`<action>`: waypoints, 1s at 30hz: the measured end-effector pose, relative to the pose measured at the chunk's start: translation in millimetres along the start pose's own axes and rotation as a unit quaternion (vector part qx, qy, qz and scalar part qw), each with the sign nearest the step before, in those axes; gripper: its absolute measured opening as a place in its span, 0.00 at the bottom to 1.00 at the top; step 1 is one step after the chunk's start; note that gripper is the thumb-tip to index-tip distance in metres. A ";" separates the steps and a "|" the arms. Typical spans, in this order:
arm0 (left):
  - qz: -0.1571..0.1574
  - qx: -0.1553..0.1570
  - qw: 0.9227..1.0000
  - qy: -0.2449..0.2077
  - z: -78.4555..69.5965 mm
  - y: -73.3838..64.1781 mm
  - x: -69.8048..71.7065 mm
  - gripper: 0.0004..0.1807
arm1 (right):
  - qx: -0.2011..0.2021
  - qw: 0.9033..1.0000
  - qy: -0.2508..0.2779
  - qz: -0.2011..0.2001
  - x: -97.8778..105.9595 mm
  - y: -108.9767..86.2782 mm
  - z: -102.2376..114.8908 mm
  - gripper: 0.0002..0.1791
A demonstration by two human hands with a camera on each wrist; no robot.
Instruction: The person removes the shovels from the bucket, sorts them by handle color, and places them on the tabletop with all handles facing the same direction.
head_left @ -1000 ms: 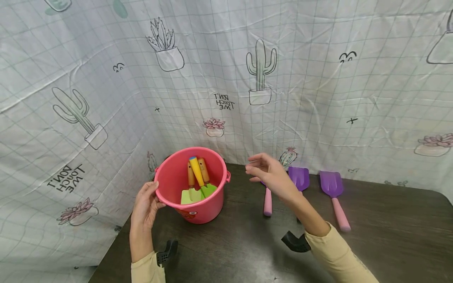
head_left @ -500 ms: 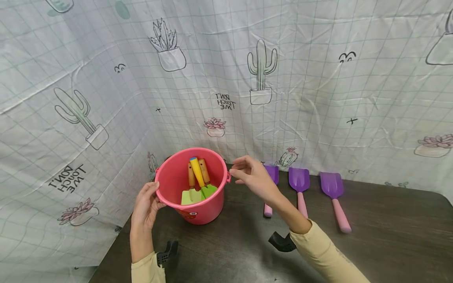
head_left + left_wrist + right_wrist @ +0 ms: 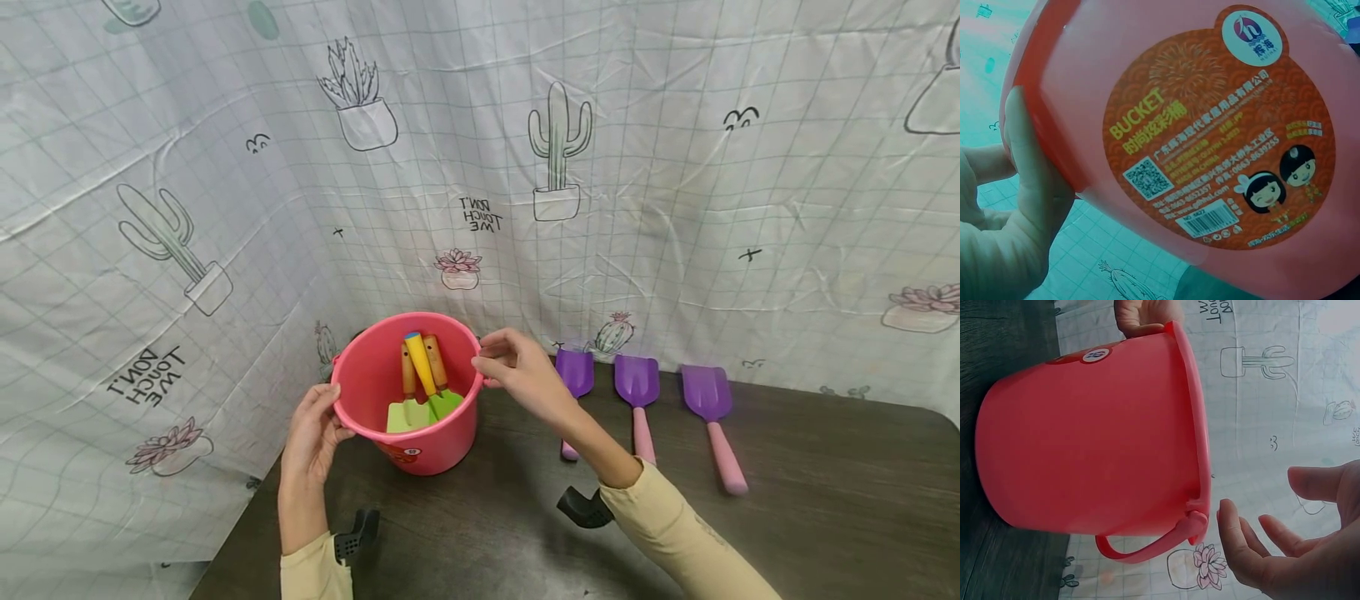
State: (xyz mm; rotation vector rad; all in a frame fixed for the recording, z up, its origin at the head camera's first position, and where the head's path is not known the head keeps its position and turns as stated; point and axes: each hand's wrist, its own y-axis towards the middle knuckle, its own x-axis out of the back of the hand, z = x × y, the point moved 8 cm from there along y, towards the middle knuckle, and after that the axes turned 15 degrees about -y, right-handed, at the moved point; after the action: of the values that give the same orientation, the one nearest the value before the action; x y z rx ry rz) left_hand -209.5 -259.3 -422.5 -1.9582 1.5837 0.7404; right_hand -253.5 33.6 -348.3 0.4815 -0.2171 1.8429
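A pink bucket (image 3: pixel 442 450) stands on the dark table. My left hand (image 3: pixel 307 433) grips its left rim, and the left wrist view shows the fingers around the rim beside the bucket's orange label (image 3: pixel 1219 137). At the opposite rim is my right hand (image 3: pixel 525 379); in the right wrist view its thumb and fingers are spread, slightly apart from the rim and holding nothing. Inside the bucket lean several small garden tools, including one with a yellow handle (image 3: pixel 420 364), two wooden handles (image 3: pixel 434 362), a pale green blade (image 3: pixel 407 417) and a brighter green blade (image 3: pixel 447 403).
Three purple shovels with pink handles lie right of the bucket: a left one (image 3: pixel 575 372) partly behind my right arm, a middle one (image 3: pixel 637 381) and a right one (image 3: pixel 707 392). A cactus-print cloth (image 3: pixel 660 200) hangs behind. The bucket's bail handle (image 3: pixel 1141 553) hangs down.
My right hand has moved left from above the shovels to the bucket's right rim, uncovering more of the shovels. The left hand and the bucket have stayed in place.
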 end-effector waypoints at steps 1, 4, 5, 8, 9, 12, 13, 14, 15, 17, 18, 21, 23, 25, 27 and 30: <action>0.000 0.000 1.000 0.000 0.1 0.1 -0.1 0.07 | 0.001 1.000 -0.002 0.000 -0.6 0.8 0.3 0.22; 0.000 0.002 1.000 0.000 0.6 0.3 0.0 0.07 | 0.001 1.000 -0.008 0.002 -2.9 2.9 0.4 0.22; 0.000 0.002 1.000 0.000 0.8 0.3 0.0 0.07 | -0.001 1.000 -0.009 0.002 -3.5 3.4 0.5 0.22; 0.000 0.004 1.000 -0.001 1.3 0.4 -0.2 0.07 | -0.006 1.000 -0.008 0.004 -5.8 4.8 1.3 0.22; 0.000 0.004 1.000 -0.002 1.4 0.4 -0.3 0.07 | -0.007 1.000 -0.007 0.004 -6.4 5.2 1.8 0.23; -0.002 0.005 1.000 -0.004 1.7 0.4 -0.4 0.07 | -0.005 1.000 -0.007 0.004 -8.6 7.3 3.4 0.22; -0.003 0.006 1.000 -0.004 1.9 0.4 -0.4 0.07 | -0.002 1.000 -0.008 0.003 -9.2 7.9 4.4 0.22; -0.004 0.006 1.000 -0.005 2.0 0.5 -0.3 0.07 | -0.001 1.000 -0.009 0.002 -10.0 8.7 5.1 0.22; -0.004 0.007 1.000 -0.004 2.1 0.6 -0.2 0.07 | 0.000 1.000 -0.010 0.001 -10.6 9.4 6.0 0.21; -0.005 0.007 1.000 -0.004 2.1 0.8 0.0 0.07 | 0.002 1.000 -0.011 -0.001 -12.2 11.0 7.3 0.20; -0.005 0.007 1.000 -0.004 2.2 1.0 0.0 0.07 | 0.003 1.000 -0.012 -0.003 -12.9 11.8 8.4 0.19; -0.004 0.007 1.000 -0.004 1.9 1.1 -0.1 0.07 | 0.005 1.000 -0.018 -0.007 -14.7 14.5 10.3 0.18; -0.004 0.008 1.000 -0.004 1.8 1.0 -0.2 0.07 | 0.005 1.000 -0.025 -0.010 -16.0 16.5 11.2 0.18; -0.004 0.007 1.000 -0.004 1.5 0.9 -0.3 0.07 | 0.003 0.999 -0.036 -0.013 -17.5 18.7 11.7 0.18; -0.005 0.007 1.000 -0.003 1.2 0.8 -0.3 0.07 | -0.003 0.999 -0.050 -0.017 -19.1 20.6 12.4 0.18; -0.007 0.005 1.000 0.000 0.8 0.8 -0.3 0.06 | -0.006 0.997 -0.072 -0.021 -23.0 24.4 13.8 0.18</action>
State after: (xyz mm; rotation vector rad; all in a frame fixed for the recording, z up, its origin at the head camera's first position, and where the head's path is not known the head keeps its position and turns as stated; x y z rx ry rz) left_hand -210.5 -258.7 -423.0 -1.9600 1.5700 0.7260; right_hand -267.7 0.5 -343.6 0.6075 -0.3121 1.7664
